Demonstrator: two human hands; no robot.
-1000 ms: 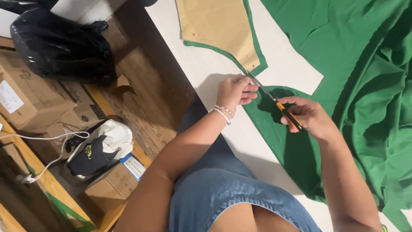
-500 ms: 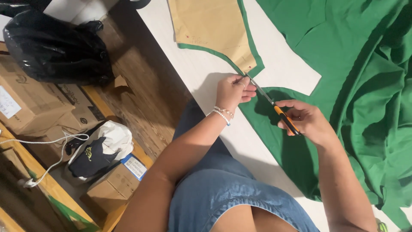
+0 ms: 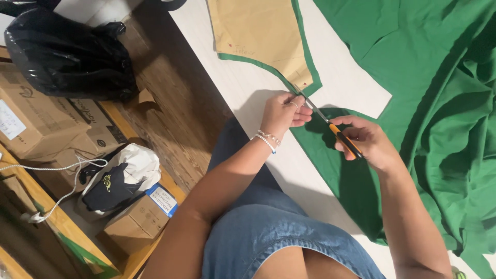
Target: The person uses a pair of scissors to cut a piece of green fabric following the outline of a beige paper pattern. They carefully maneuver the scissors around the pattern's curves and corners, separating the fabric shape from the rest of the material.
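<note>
boxes: brown cardboard cartons [image 3: 41,124] at 9 o'clock, white label on one; small carton [image 3: 137,222] at 7 o'clock, blue label
bag: black plastic [image 3: 67,51], 10 o'clock
left hand [image 3: 281,111]: fingers curled, pinching green fabric [image 3: 429,103] edge beside tan paper pattern [image 3: 258,36]
right hand [image 3: 367,142]: closed around orange-handled scissors [image 3: 333,129], blades at pattern tip, centre
</note>
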